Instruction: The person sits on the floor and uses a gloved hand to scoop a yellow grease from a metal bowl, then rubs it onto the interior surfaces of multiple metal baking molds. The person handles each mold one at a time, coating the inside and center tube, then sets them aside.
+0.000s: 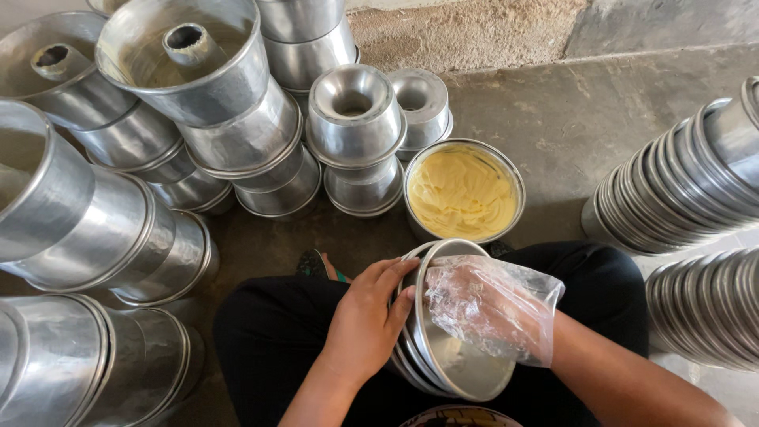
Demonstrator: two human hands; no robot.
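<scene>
Left hand (365, 320) fingers clamped on pan stack (443, 372) | bagged right hand (482, 308) fingers apart inside | butter bowl (464, 192) ahead

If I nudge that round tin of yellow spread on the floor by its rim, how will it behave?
The round tin is wide, low and flat-based, so it would probably slide on the concrete floor rather than tip. It looks filled nearly to the brim with yellow spread, so likely heavy for its size. The thin metal rim may be greasy and slippery, though that cannot be seen for sure.
</scene>
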